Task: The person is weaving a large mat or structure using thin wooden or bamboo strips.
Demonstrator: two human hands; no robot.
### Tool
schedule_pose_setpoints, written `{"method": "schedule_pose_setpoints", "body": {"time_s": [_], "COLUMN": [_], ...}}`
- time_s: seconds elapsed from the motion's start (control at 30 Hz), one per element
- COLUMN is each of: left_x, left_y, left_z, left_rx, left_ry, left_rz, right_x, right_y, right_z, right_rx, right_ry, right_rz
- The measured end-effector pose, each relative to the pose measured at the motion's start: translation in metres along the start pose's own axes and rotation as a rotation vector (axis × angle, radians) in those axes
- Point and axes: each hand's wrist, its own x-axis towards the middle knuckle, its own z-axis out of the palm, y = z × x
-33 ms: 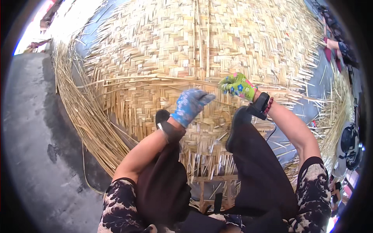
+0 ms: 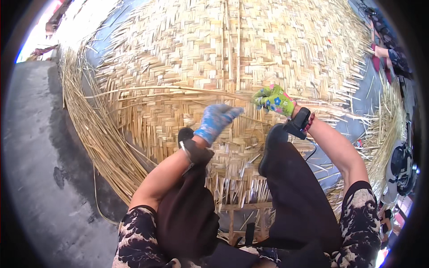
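your right hand (image 2: pixel 273 100) in a green flowered glove is clamped on a long pale bamboo strip (image 2: pixel 178 89) lying across the big woven bamboo mat (image 2: pixel 277 40), left hand (image 2: pixel 216 119) blurred, grip unclear; the strip looks light, springy, sharp-edged—hold near the end.

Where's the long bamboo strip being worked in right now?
In the head view, the long bamboo strip runs across the middle of the woven bamboo mat, from left of centre to the green-gloved right hand, which grips its end; the blue-gloved left hand is just below.
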Motion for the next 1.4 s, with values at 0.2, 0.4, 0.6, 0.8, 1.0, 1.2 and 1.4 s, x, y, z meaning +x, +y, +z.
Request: {"method": "schedule_pose_setpoints", "body": {"time_s": [0.2,0.4,0.6,0.8,1.0,1.2,1.4], "left_x": [0.029,0.040,0.050,0.056,0.052,0.044,0.045], "left_y": [-0.058,-0.069,-0.057,-0.071,-0.072,-0.070,-0.076], "left_z": [-0.035,-0.037,-0.008,-0.033,-0.025,-0.029,-0.043], "left_rx": [-1.104,-1.064,-1.160,-1.101,-0.988,-1.125,-0.914], "left_ry": [0.379,0.358,0.253,0.385,0.314,0.200,0.159], "left_rz": [-0.551,-0.621,-0.568,-0.580,-0.663,-0.522,-0.490], "right_x": [-0.010,0.023,0.110,0.104,0.108,0.108,0.113], "right_y": [-0.031,-0.028,0.009,0.020,0.025,0.001,-0.008], "right_z": [-0.016,-0.030,0.002,0.020,0.049,0.047,0.039], "right_rx": [-0.499,-0.033,0.526,-0.501,-0.643,-0.472,-0.162], "right_ry": [0.037,-0.130,-0.025,0.113,0.208,0.090,-0.023], "right_rz": [0.297,0.409,0.280,0.056,-0.224,-0.041,0.359]}}
